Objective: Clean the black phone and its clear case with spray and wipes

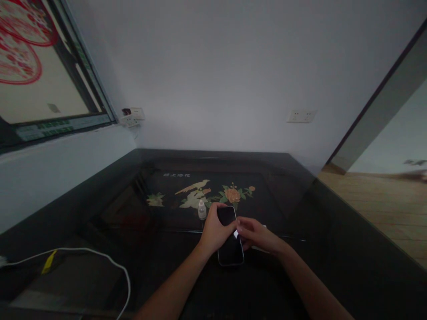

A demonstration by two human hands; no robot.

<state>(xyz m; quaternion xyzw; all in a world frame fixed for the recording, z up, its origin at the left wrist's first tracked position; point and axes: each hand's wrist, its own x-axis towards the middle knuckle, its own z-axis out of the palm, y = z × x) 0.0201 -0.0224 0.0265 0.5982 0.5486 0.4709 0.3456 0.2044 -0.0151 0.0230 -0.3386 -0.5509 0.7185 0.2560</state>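
A black smartphone (230,242) lies screen up on the dark table (333,249), near the middle. My left hand (215,231) is wrapped round its left edge, thumb on the glass. My right hand (256,234) comes in from the right with its fingertips pinched on a small white piece (235,234) pressed to the screen. A small clear bottle with a white cap (202,210) stands upright just behind my left hand.
The tabletop carries a painted bird and flower panel (203,193). A white cable with a yellow tag (100,255) loops at the front left. Wall sockets (132,116) sit in the left corner, a window is at far left, and a wooden floor (376,204) lies to the right.
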